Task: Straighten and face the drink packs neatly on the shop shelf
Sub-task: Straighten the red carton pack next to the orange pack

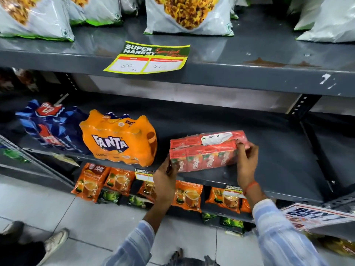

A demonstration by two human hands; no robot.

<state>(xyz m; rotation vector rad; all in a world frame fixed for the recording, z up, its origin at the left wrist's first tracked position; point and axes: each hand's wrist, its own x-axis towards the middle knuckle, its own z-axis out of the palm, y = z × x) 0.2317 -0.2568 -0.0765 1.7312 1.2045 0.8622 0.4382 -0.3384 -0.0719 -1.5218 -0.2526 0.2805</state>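
The red drink pack (206, 151), a shrink-wrapped row of small cartons, lay on the dark middle shelf (269, 150) near its front edge, right of centre and turned a little askew, its right end farther back than its left. A white label showed on its top face. The left hand (166, 178) was cupped against the pack's near left corner, fingers curled around the end and gripping it. The right hand (246, 162) came down over the right end, thumb and fingers pinching the wrapping at the top corner; an orange thread circled that wrist, and both arms wore pale striped sleeves.

To the left, apart from the red pack, an orange Fanta pack (120, 138) stood at the shelf's front edge with its logo facing out, slightly tilted. Further left and just beside it sat a blue pack (51, 126) with a red logo, leaning and turned at an angle.

On the shelf above, white snack bags (189, 15) stood in a row, with a yellow and green price card (148, 58) lying flat near the front lip. Below the middle shelf, orange tea pouches (90, 182) lined the bottom level by the tiled floor (86, 223).
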